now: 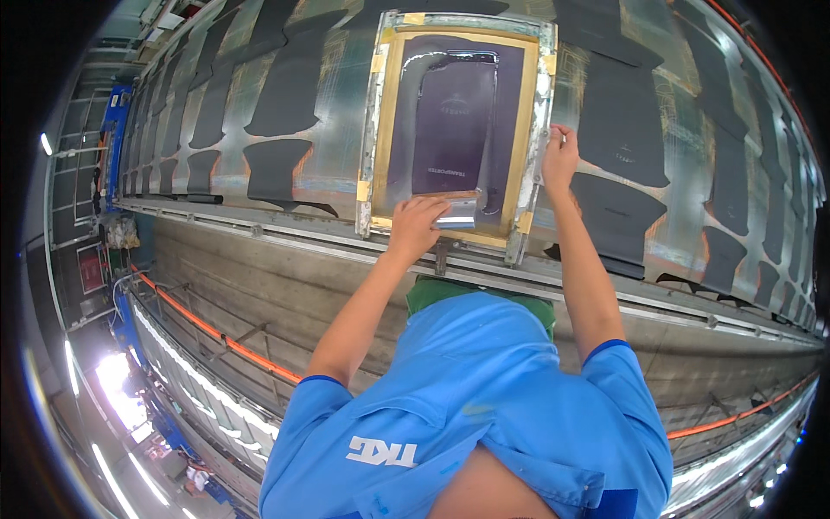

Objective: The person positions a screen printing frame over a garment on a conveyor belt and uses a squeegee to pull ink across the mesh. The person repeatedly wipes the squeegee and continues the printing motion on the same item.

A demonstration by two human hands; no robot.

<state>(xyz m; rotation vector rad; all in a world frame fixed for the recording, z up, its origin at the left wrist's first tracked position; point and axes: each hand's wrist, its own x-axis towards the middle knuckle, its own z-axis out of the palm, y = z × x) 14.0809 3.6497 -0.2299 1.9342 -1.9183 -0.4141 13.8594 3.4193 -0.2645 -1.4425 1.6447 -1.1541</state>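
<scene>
In front of me a screen-printing frame [373, 138] lies on the long table, its mesh [451, 121] dark purple inside a yellow-taped border. Dark wet ink edges a rectangular area of the mesh. My left hand [418, 227] is closed on a short metal squeegee [458, 213] at the near end of the mesh. At the frame's right side rail, my right hand [560, 159] has its fingers bent together against the outer edge. Whether they grip the rail itself is hard to make out.
Dark grey cut fabric pieces [618, 121] lie in rows on the shiny table [337, 78], left and right of the frame. A metal rail [285, 232] runs along the table's near edge. Behind me stands another long table with an orange strip [225, 342].
</scene>
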